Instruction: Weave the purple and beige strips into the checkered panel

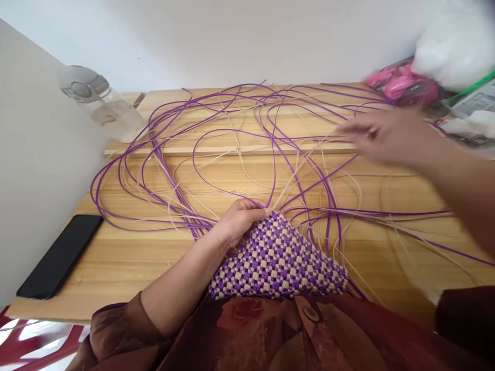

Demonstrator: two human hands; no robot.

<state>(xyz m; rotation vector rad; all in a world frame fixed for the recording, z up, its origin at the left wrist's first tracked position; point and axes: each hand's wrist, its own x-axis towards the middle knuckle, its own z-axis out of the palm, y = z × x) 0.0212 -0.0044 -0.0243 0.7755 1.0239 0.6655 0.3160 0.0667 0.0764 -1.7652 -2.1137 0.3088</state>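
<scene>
A woven piece [276,257] in a purple and cream checked pattern lies against the body at the table's front edge, its narrow end pointing away. My left hand [243,219] pinches that end at its upper left, thumb on top. Long purple strands [162,165] and cream strands [240,149] fan out from the weave over the table. Raised at the right, my right hand [382,134] is blurred by motion, with fingers pointing left near several strands; whether it holds one cannot be made out.
A clear bottle with a grey lid [116,113] stands at the back left. A black phone [60,257] lies at the left edge of the wooden table [135,273]. Pink items in clear plastic [402,85] and a white bag [456,51] are at the back right.
</scene>
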